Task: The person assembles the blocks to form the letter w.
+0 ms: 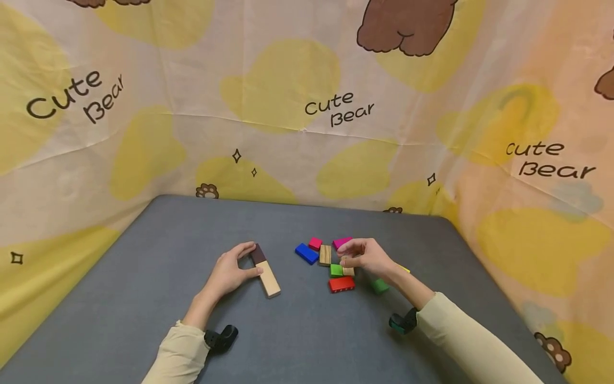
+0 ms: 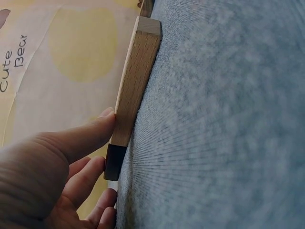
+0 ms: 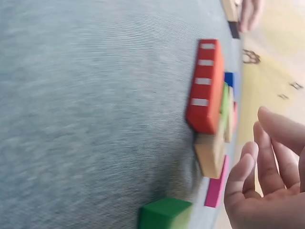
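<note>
A dark brown block [image 1: 258,254] and a longer light wooden block [image 1: 269,279] lie end to end on the table. My left hand [image 1: 232,271] is at their left side. Its thumb touches the wooden block near the joint, and a fingertip meets the dark block, as the left wrist view shows. Over the coloured blocks hovers my right hand [image 1: 366,257], fingers loosely bent and apart from the thumb, with nothing between them. Beneath and beside it are a magenta block [image 1: 341,243], a light green block [image 1: 336,270], a small wooden block [image 3: 209,157] and a red block [image 3: 206,90] with pale marks.
Left of the right hand lie a blue block [image 1: 306,254], a pinkish-red block [image 1: 315,244] and a striped wooden block [image 1: 325,255]. A darker green block [image 1: 380,286] is under the right forearm. A printed cloth [image 1: 268,106] hangs behind the grey table [image 1: 307,336].
</note>
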`<action>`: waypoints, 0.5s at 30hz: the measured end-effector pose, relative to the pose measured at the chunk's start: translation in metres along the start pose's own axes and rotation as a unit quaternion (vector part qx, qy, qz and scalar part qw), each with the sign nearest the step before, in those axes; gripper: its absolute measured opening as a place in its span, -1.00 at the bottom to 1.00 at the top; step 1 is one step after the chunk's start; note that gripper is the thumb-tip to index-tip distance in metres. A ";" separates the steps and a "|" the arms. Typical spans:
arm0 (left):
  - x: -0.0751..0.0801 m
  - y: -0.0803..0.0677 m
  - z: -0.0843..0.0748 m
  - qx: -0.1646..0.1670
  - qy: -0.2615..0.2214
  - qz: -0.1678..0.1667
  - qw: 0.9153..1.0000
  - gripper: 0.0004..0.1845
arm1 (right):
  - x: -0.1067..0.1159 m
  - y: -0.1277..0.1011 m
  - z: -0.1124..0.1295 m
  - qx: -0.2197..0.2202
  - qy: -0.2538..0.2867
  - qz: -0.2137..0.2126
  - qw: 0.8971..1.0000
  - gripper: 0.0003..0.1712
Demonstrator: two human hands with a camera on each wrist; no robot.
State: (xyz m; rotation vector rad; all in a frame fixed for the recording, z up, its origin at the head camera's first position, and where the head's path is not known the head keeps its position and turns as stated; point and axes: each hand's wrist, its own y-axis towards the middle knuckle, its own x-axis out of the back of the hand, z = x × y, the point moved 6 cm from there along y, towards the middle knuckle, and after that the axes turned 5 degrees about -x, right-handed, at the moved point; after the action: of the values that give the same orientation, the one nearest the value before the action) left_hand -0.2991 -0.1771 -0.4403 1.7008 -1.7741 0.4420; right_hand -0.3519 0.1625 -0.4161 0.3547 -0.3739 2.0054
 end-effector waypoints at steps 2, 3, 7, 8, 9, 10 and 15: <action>0.000 0.000 -0.001 0.000 -0.001 -0.001 1.000 -0.21 | 0.000 -0.002 -0.004 -0.004 -0.004 -0.005 1.000 -0.68; 0.000 0.001 -0.001 0.000 -0.001 -0.002 1.000 -0.21 | 0.001 -0.002 -0.006 -0.007 -0.006 -0.012 1.000 -0.68; 0.001 0.001 -0.003 -0.006 -0.004 -0.007 1.000 -0.21 | 0.002 -0.005 -0.012 -0.021 0.002 -0.039 0.999 -0.65; 0.001 0.002 -0.004 -0.007 -0.004 -0.008 1.000 -0.21 | 0.002 -0.006 -0.014 -0.025 0.008 -0.044 0.999 -0.64; 0.001 0.001 -0.004 -0.008 -0.004 -0.007 1.000 -0.21 | 0.001 -0.007 -0.016 -0.031 0.017 -0.044 0.998 -0.62; 0.001 0.001 -0.004 -0.009 -0.003 -0.006 1.000 -0.21 | 0.000 -0.008 -0.018 -0.037 0.026 -0.042 0.998 -0.60; 0.000 -0.002 -0.002 -0.010 -0.004 -0.004 1.000 -0.21 | -0.005 -0.008 -0.026 -0.062 0.065 -0.038 0.995 -0.53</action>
State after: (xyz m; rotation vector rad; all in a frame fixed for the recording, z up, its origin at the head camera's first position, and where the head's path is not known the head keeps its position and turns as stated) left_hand -0.2973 -0.1764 -0.4391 1.6965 -1.7712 0.4142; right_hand -0.3446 0.1724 -0.4408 0.1579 -0.3943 1.9089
